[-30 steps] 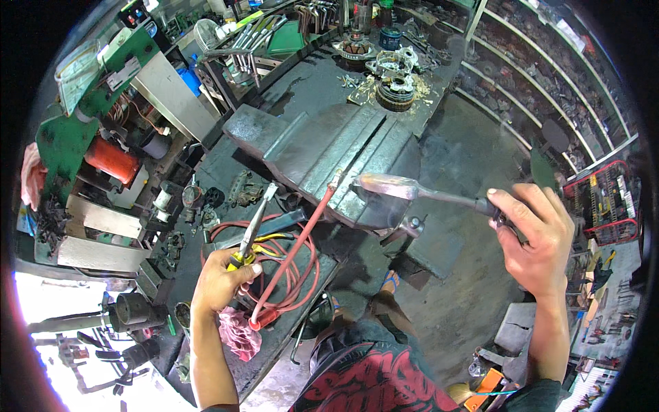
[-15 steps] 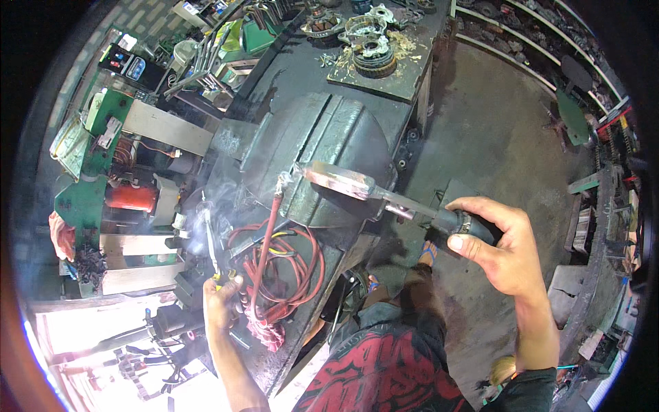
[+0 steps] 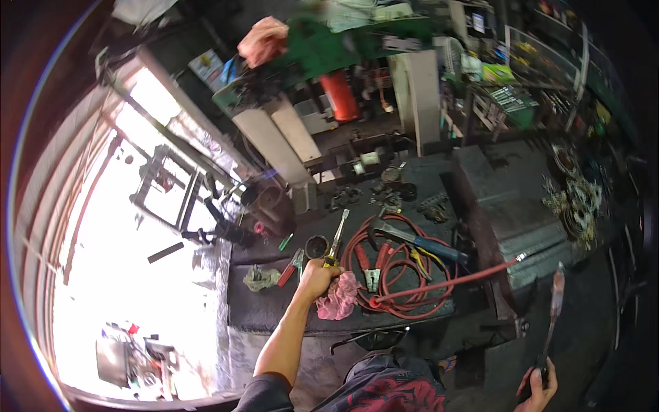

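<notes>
My left hand (image 3: 317,279) is closed round the yellow-and-black handle of a slim tool (image 3: 338,237), whose metal shaft points away to a pale, flat tip. A crumpled pink cloth (image 3: 338,298) lies against that hand's right side. At the lower right, my right hand (image 3: 542,388) grips the dark handle of a long tool (image 3: 557,295). It has a thin shaft and a thick, flat metal head, held upward beside a large metal block (image 3: 525,237). A stiff red cable (image 3: 453,283) stretches from the coil on the bench to the block, its bare metal end at the block's edge.
Beside the left hand, coiled red cable (image 3: 449,302) lies with clamps (image 3: 372,278) and a blue-handled hammer (image 3: 429,245). A dark round cup (image 3: 316,246) and a pale rag (image 3: 261,278) are nearby. Greasy metal parts (image 3: 580,202) sit far right; a green press frame (image 3: 316,51) stands behind.
My view has swung left, toward the bright doorway. The right hand's tool is off the top of the metal block and now points upward. Smoke seen earlier by the left hand no longer shows.
</notes>
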Motion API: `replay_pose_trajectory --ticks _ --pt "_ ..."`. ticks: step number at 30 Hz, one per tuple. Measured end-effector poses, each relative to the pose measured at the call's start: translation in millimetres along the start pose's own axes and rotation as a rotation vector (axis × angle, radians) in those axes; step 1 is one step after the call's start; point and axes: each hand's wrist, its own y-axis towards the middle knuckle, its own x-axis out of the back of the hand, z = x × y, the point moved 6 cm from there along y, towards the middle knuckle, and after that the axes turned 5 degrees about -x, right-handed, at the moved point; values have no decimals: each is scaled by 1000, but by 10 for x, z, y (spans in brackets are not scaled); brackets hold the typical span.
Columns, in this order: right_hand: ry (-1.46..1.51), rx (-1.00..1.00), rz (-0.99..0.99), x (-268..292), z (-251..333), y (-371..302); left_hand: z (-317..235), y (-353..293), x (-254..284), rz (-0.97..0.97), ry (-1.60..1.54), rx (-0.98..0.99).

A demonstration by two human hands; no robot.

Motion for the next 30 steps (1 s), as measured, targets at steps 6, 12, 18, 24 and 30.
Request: replay_pose_trajectory --ticks 6,12,18,24,30 --pt "-36 82 24 -524 264 -138 711 85 708 -170 -165 283" --pt "-82 116 -65 -765 416 -327 863 267 1382 -319 365 193" --pt "-127 139 -106 -824 447 -483 1187 624 1341 -269 480 207" --pt "-120 111 -198 -762 422 -566 1356 1014 1261 -267 395 186" --pt "-98 78 -220 -699 342 -642 1467 1288 1064 -111 -217 364"
